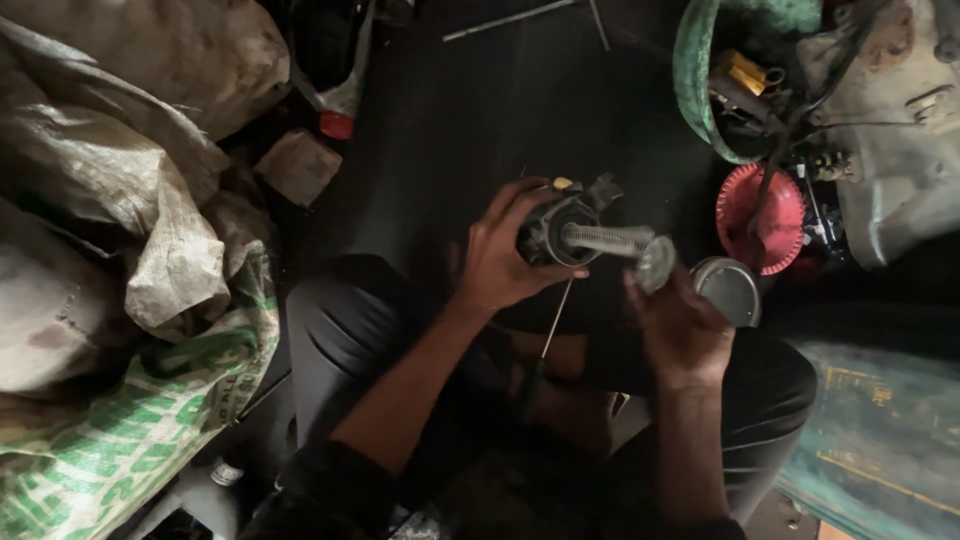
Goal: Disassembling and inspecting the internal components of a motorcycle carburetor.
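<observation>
My left hand (500,255) grips a dark metal engine part (560,225), a round housing with a small yellow piece on top. A coil spring (610,240) sticks out of the housing toward the right. My right hand (680,325) holds a round grey cap (657,263) at the spring's outer end. A thin metal rod (557,320) hangs down below the housing, between my hands. Both hands are over my lap, above my dark trousers.
Woven sacks (110,260) are piled along the left. A green tub (700,70) of metal parts, a red round lid (765,215) and a grey round lid (730,290) sit at the right. A bottle with a red cap (338,110) lies at top centre on the dark floor.
</observation>
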